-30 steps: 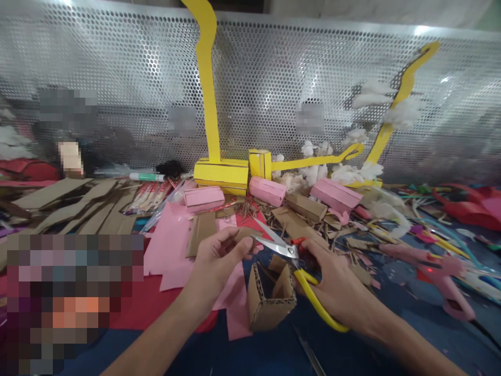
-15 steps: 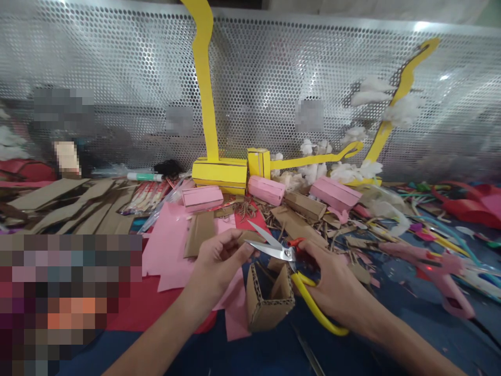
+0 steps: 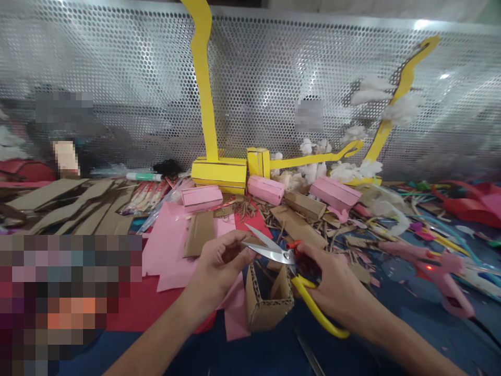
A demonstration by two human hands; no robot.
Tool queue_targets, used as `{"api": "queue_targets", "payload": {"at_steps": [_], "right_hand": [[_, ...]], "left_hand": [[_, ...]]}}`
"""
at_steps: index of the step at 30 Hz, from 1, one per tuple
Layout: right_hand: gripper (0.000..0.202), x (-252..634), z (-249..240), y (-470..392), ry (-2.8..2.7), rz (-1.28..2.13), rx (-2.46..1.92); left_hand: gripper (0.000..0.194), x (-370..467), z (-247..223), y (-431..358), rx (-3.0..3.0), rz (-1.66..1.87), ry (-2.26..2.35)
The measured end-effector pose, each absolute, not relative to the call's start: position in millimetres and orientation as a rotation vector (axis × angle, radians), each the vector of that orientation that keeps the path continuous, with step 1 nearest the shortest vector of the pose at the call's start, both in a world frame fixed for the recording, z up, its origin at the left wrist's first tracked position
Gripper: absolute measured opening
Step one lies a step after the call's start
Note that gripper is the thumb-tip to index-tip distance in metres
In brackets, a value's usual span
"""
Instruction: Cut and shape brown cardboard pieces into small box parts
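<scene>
My right hand (image 3: 332, 277) grips a pair of scissors (image 3: 276, 255) with red and yellow handles, its fingers in the loops. The silver blades stand apart and point left, toward my left hand (image 3: 219, 261). My left fingers pinch a small piece of cardboard (image 3: 256, 240) that sits between the blades; most of it is hidden by the fingers and the lower blade. Just below the scissors stands a small open cardboard box (image 3: 270, 315) with corrugated edges. Pink paper (image 3: 168, 245) and a flat cardboard piece (image 3: 199, 232) lie left of my left hand.
Yellow paper-covered shapes (image 3: 219, 172) and pink ones (image 3: 266, 189) line the back, before a perforated metal panel (image 3: 254, 78). Cardboard strips (image 3: 74, 206) are piled at left. A pink glue gun (image 3: 442, 271), its red light on, lies at right. Scraps and white fluff surround it all.
The scissors and my left fingers have shifted very slightly, with the upper blade tip a little lower. The blades stay apart around the cardboard piece.
</scene>
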State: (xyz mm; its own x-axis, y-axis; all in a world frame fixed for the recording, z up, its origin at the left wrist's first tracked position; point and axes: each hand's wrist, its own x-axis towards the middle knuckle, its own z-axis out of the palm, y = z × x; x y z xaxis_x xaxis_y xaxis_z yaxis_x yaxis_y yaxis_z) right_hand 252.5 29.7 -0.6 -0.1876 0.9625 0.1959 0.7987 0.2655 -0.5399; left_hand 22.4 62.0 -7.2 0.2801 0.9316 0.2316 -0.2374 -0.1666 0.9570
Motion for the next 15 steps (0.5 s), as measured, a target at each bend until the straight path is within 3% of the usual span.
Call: {"api": "queue_targets", "payload": {"at_steps": [7, 15], "right_hand": [[0.013, 253.2, 4.6, 29.4, -2.104, 0.488, -1.663], [0.011, 254.0, 2.3, 29.9, -2.081, 0.451, -1.73]], "left_hand": [[0.01, 20.9, -8.1, 61.8, 1.364, 1.184, 0.679], [0.013, 18.6, -4.1, 60.4, 1.396, 1.147, 0.74]]}}
